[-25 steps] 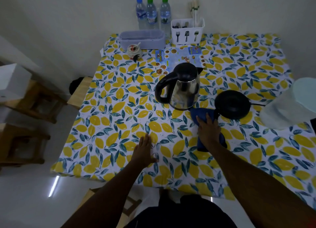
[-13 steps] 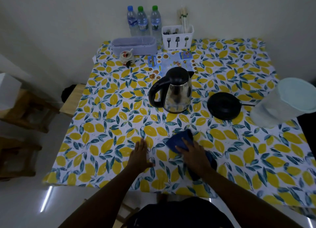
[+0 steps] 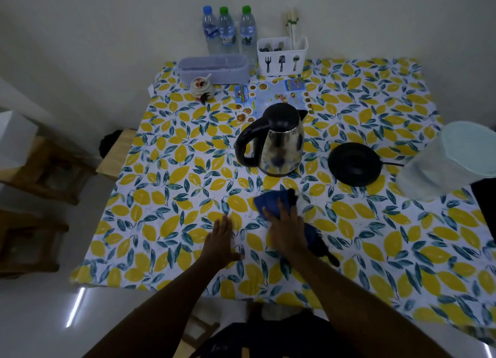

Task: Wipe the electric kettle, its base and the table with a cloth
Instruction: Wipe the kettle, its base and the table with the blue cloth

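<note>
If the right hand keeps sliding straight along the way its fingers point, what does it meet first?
The right hand, flat on the dark blue cloth, points up-table and slightly right. Probably first the shiny steel kettle with the black handle, maybe its right edge; the round black base lies further right.

Both bare arms reach forward from the near edge, roughly side by side, forearms angling in toward the middle. The left hand point(image 3: 221, 241) lies flat, palm down, fingers straight and close together pointing away, thumb spread out to the right. The right hand point(image 3: 285, 230) sits just beside it, a little farther out, also palm down, fingers splayed and pressing downward rather than curled into a grip. The two hands are near each other but not touching.
</note>
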